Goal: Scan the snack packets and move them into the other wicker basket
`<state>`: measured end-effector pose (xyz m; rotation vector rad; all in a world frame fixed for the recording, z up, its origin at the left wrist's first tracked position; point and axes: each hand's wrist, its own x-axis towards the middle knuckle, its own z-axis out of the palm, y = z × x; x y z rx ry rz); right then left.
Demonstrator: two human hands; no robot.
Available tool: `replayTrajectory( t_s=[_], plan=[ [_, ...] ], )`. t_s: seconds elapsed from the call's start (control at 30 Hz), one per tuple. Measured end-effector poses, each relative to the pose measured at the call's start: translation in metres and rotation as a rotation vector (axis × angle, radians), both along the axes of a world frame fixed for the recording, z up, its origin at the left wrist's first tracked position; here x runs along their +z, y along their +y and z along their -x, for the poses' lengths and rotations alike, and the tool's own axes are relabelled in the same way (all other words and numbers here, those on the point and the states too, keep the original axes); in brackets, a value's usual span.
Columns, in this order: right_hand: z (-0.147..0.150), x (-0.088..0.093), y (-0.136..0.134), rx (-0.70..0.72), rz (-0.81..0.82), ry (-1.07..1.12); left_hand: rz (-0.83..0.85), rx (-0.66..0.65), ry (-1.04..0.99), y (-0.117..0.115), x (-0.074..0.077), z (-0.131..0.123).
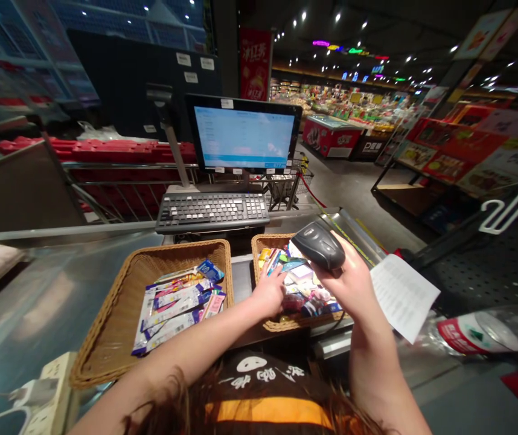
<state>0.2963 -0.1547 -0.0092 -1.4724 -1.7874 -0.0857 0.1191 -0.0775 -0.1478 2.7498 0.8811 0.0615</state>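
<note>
- Nearest is the person's dark apron (259, 386), with white lettering and an orange band; a cream power strip (51, 393) with a plug in it lies at lower left.
- A wicker basket (109, 323) on the metal table (55, 284) holds a loose pile of blue-and-white packets (175, 308).
- The left hand (270, 296) reaches into a second wicker basket (281, 327), to the right of the first, its fingers at the small mixed packages (302, 275) inside; whether they grip one, I cannot tell.
- The right hand (349, 281) has its fingers wrapped around a black barcode scanner (319, 243), above that second basket.
- Right of this hand are a printed paper sheet (406, 293) and a clear plastic bottle with a red-and-white label (471, 333), lying on its side.
- Behind the baskets stand a black keyboard (214, 209) and a lit monitor (246, 139).
- Farther off, a red chest freezer (331, 136) stands on the shop floor (338, 175).
</note>
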Motion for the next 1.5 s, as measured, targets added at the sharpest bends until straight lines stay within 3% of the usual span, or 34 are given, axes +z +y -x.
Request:
replayTrajectory(
  t_s=[0.23, 0.47, 0.77, 0.93, 1.2, 1.37, 1.5],
  plan=[
    [-0.001, 0.0, 0.004, 0.011, 0.011, 0.022, 0.028, -0.004, -0.2, -0.002, 0.014, 0.008],
    [-0.003, -0.003, 0.003, 0.003, -0.02, 0.002, -0.099, -0.039, -0.34, 0.004, 0.054, 0.03],
    [0.008, 0.004, 0.0, -0.06, -0.121, -0.014, -0.367, 0.044, -0.464, 0.018, 0.109, 0.07],
    [0.021, 0.009, 0.0, -0.088, -0.143, 0.032, -0.454, 0.116, -0.472, 0.021, 0.129, 0.093],
    [0.059, 0.025, 0.009, 0.098, -0.198, -0.015, -0.565, 0.254, -0.47, 0.034, 0.146, 0.133],
    [0.082, 0.042, 0.005, 0.176, -0.243, 0.001, -0.63, 0.331, -0.456, 0.038, 0.148, 0.159],
    [0.098, 0.043, 0.007, 0.244, -0.215, -0.022, -0.652, 0.388, -0.452, 0.036, 0.147, 0.177]
  ],
)
